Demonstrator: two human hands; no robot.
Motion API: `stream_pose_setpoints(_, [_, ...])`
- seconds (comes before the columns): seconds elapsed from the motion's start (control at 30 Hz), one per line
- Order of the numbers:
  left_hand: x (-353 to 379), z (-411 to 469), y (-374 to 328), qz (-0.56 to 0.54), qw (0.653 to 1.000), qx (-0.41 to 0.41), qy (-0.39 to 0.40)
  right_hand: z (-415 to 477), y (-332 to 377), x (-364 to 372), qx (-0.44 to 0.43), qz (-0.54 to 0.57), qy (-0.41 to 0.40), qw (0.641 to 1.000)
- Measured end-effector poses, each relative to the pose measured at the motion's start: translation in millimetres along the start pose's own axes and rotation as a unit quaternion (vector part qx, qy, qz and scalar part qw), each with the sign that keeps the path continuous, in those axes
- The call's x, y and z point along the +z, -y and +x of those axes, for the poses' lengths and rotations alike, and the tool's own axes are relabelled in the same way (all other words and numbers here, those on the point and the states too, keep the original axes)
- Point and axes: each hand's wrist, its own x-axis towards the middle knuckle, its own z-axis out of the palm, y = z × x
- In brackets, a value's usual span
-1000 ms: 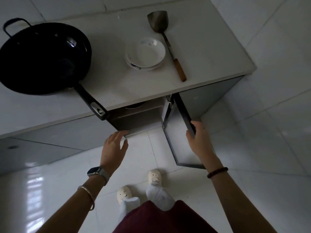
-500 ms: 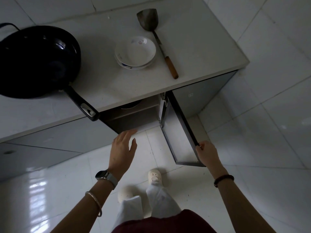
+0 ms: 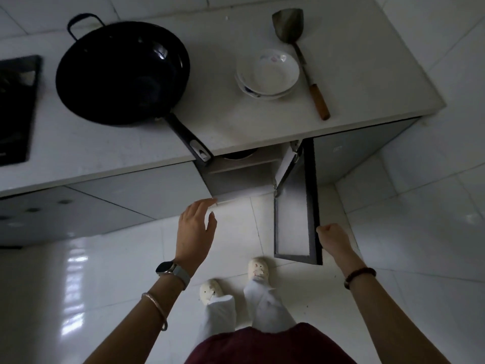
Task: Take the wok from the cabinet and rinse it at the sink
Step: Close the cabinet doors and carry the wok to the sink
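Observation:
A black wok [image 3: 122, 72] with a long handle sits on the white countertop [image 3: 236, 122], its handle jutting over the front edge. Below it the cabinet [image 3: 241, 177] stands open, and a dark pan rim [image 3: 240, 155] shows on its shelf. My right hand [image 3: 332, 237] grips the outer edge of the open cabinet door [image 3: 296, 211]. My left hand [image 3: 195, 227] hovers with fingers straight just in front of the cabinet's lower edge, holding nothing.
Stacked white bowls [image 3: 267, 73] and a metal spatula with a wooden handle [image 3: 301, 59] lie on the counter's right part. A black stove [image 3: 15, 109] is at the far left. My feet stand on glossy white floor tiles [image 3: 105, 271] in front of the cabinet.
My right hand slid down the door's edge toward its lower corner and the door swung wider open. My left hand stayed near the cabinet opening. The view shifted right along the counter.

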Motion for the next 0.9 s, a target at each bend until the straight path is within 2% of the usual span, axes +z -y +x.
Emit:
stream_pose_setpoints(0.13, [-27.1,-14.4,36.2,0.014,0.999,-0.029,-0.028,-11.8,31.9,34.8,0.076,0.171,0.075,0.98])
stream_pose_setpoints(0.23, [-44.7,-25.9,59.9,0.016,0.997,-0.056,-0.056,-21.7,60.4,59.9,0.086,0.297,0.126,0.943])
stream_pose_setpoints(0.37, [-60.9,-38.5,83.6,0.021,0.991,-0.095,-0.09,-27.4,99.0,92.2,0.093,0.41,0.181,0.889])
stream_pose_setpoints(0.6, [-74.6,-37.0,106.4,0.013,0.983,-0.128,-0.133,-20.2,166.3,122.9,0.112,0.508,0.267,0.811])
stream_pose_setpoints(0.77, [-68.7,-28.4,107.2,0.004,0.978,-0.145,-0.151,-17.1,201.6,126.2,0.145,0.579,0.291,0.748])
stream_pose_setpoints(0.9, [-62.2,-24.5,103.3,0.003,0.975,-0.152,-0.162,-7.3,219.4,127.1,0.156,0.587,0.299,0.736])
